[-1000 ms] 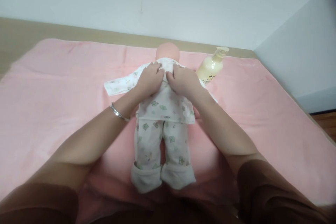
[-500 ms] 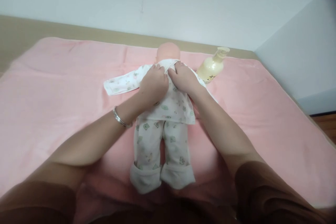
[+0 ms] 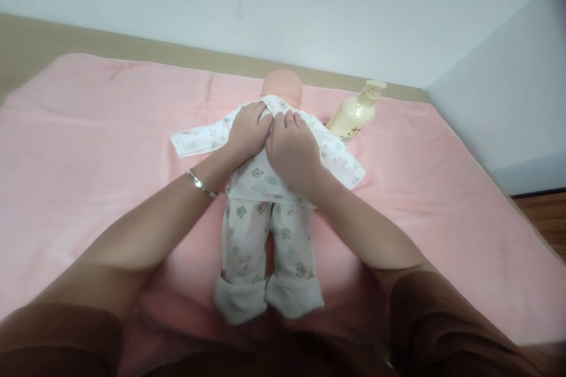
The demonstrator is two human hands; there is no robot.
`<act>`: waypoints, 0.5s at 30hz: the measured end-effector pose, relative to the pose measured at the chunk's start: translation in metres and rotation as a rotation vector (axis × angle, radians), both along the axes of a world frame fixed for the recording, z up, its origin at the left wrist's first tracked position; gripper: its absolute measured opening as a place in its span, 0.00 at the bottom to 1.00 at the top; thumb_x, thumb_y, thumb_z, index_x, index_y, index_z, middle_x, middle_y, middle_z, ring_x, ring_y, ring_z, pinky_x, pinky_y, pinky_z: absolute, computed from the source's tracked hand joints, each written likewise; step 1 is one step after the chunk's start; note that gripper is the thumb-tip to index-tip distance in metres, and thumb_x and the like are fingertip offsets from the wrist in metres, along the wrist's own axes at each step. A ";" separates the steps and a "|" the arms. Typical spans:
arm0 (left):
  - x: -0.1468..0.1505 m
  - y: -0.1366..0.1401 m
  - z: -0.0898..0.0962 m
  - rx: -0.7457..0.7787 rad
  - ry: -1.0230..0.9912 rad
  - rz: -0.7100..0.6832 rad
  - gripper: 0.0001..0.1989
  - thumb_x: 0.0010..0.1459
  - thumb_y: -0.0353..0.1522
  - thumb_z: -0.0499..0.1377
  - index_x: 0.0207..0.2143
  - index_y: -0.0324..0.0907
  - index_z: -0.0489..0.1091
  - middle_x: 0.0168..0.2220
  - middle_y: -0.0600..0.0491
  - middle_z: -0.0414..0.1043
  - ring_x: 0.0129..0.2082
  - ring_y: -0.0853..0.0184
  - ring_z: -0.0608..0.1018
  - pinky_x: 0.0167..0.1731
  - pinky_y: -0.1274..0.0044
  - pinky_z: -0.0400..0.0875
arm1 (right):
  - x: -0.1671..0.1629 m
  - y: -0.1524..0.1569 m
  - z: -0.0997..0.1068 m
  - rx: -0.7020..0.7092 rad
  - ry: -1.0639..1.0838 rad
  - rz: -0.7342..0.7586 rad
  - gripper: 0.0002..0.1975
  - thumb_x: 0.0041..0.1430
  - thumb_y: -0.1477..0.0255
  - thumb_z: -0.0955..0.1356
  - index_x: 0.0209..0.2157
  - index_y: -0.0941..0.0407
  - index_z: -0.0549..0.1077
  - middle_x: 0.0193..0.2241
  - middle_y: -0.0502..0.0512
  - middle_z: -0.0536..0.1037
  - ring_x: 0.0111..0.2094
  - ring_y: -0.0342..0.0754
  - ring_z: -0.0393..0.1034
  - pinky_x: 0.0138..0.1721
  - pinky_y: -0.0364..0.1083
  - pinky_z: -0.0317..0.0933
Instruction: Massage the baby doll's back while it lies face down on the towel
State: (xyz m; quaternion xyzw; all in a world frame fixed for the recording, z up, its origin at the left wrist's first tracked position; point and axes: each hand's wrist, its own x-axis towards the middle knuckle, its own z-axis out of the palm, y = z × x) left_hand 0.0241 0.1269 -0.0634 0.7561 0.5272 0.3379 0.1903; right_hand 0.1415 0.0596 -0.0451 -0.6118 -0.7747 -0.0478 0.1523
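A baby doll (image 3: 283, 85) lies stretched out on a pink blanket, its bald head at the far end and its face out of sight. It wears a white printed shirt (image 3: 252, 179) with both sleeves spread and matching trousers (image 3: 247, 241) with turned-up cuffs. My left hand (image 3: 250, 132) is bent over the upper shirt near the collar, thumb and fingers closed on the cloth. Beside it, my right hand (image 3: 294, 150) rests on the shirt's upper middle, fingers stretched out, holding nothing visible. The two hands touch or nearly touch.
A pale yellow pump bottle (image 3: 354, 118) leans beyond the doll's right-hand sleeve. The pink blanket (image 3: 110, 188) covers a wooden surface (image 3: 35, 41), which meets a white wall (image 3: 331, 6) at the back. Brown floor shows at the far right.
My right hand has let go of the collar cloth, moving left and slightly down to lie on the shirt. The shirt's overlapping neck edges now lie flatter. My left hand has shifted slightly left.
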 end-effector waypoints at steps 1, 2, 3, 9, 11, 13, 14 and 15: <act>0.000 0.000 -0.001 0.006 0.002 -0.001 0.13 0.63 0.32 0.47 0.36 0.43 0.70 0.46 0.44 0.78 0.50 0.56 0.76 0.60 0.63 0.69 | 0.000 -0.001 0.000 0.011 0.006 0.017 0.27 0.72 0.74 0.50 0.61 0.72 0.66 0.61 0.78 0.71 0.67 0.66 0.61 0.69 0.64 0.55; 0.001 0.001 -0.002 0.009 0.001 0.000 0.13 0.63 0.33 0.47 0.37 0.42 0.71 0.47 0.44 0.78 0.51 0.56 0.76 0.61 0.63 0.69 | 0.002 0.001 0.001 0.014 0.022 0.036 0.27 0.72 0.74 0.50 0.59 0.71 0.68 0.59 0.76 0.73 0.67 0.65 0.63 0.69 0.64 0.56; 0.001 0.001 -0.002 0.008 0.000 0.001 0.14 0.63 0.33 0.46 0.38 0.42 0.72 0.48 0.43 0.78 0.52 0.56 0.76 0.61 0.63 0.69 | 0.005 0.004 0.002 0.003 0.046 0.056 0.26 0.71 0.75 0.50 0.57 0.69 0.71 0.57 0.74 0.75 0.65 0.64 0.65 0.69 0.64 0.57; 0.001 0.000 -0.004 -0.027 -0.018 0.011 0.24 0.64 0.34 0.47 0.56 0.38 0.72 0.62 0.44 0.73 0.63 0.55 0.71 0.70 0.62 0.61 | 0.025 0.038 0.005 -0.187 0.247 -0.028 0.29 0.70 0.69 0.56 0.66 0.70 0.63 0.70 0.72 0.62 0.73 0.63 0.53 0.74 0.64 0.50; 0.001 -0.001 -0.004 -0.048 -0.017 0.025 0.27 0.64 0.35 0.48 0.61 0.35 0.70 0.66 0.43 0.69 0.67 0.54 0.69 0.72 0.62 0.59 | 0.027 0.045 0.003 -0.211 0.273 -0.061 0.33 0.69 0.68 0.57 0.70 0.72 0.57 0.73 0.72 0.53 0.76 0.62 0.45 0.76 0.63 0.42; 0.002 -0.001 -0.004 -0.061 -0.015 0.031 0.28 0.64 0.35 0.48 0.62 0.33 0.69 0.66 0.42 0.69 0.67 0.54 0.68 0.72 0.63 0.58 | 0.026 0.046 0.000 -0.220 0.275 -0.069 0.35 0.69 0.67 0.56 0.71 0.73 0.53 0.74 0.72 0.51 0.77 0.61 0.42 0.77 0.62 0.38; 0.002 -0.001 -0.004 -0.063 -0.014 0.031 0.29 0.64 0.35 0.48 0.63 0.33 0.69 0.66 0.42 0.69 0.67 0.55 0.68 0.72 0.63 0.59 | 0.026 0.046 0.000 -0.218 0.270 -0.068 0.35 0.69 0.67 0.56 0.71 0.73 0.53 0.74 0.72 0.51 0.77 0.61 0.42 0.77 0.61 0.37; 0.002 -0.002 -0.004 -0.063 -0.013 0.032 0.29 0.64 0.35 0.48 0.63 0.33 0.69 0.66 0.42 0.68 0.67 0.55 0.68 0.72 0.63 0.58 | 0.025 0.046 -0.001 -0.216 0.261 -0.067 0.35 0.69 0.67 0.55 0.71 0.74 0.53 0.74 0.72 0.51 0.77 0.61 0.43 0.78 0.61 0.37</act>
